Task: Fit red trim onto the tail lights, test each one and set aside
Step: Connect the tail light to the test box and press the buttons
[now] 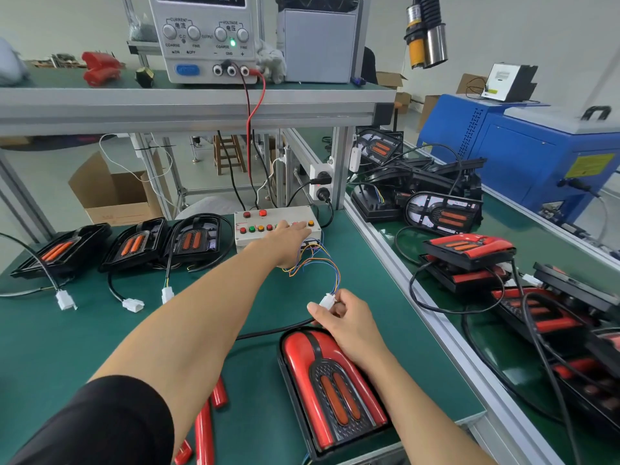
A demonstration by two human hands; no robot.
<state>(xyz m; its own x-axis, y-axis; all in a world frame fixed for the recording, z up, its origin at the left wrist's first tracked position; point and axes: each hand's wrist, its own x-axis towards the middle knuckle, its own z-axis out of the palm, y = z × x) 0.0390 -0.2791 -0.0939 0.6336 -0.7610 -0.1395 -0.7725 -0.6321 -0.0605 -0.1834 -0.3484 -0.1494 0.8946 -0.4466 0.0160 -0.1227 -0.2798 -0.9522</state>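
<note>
I see my left hand [288, 238] stretched forward across the green mat [84, 330], fingers fairly straight and resting on the button row of a white test box [273, 226] (I cannot tell which button they touch). Coloured wires [315, 263] spill from the box just right of that wrist and loop back to my right hand [349, 325]. The right hand pinches a white plug connector [327, 301] between thumb and fingers, and a black cable [275, 330] runs off to the left from under it.

Directly below my right forearm lies the tail light [332, 391] with its glossy red trim fitted around a black grille and two orange lenses, narrow end pointing toward the right hand. Beneath my left forearm, near the elbow, loose red trim pieces [206, 427] lie on the mat.

Far to the left of my left hand, three untrimmed tail lights [134, 245] sit in a row, their white plugs [132, 304] lying nearer to me. To the right of my right hand, beyond an aluminium rail, a pile of finished lights [469, 250] and tangled cables covers the neighbouring bench. Above and beyond the left hand, on a shelf, stands a power supply [204, 38] with a green lamp lit.
</note>
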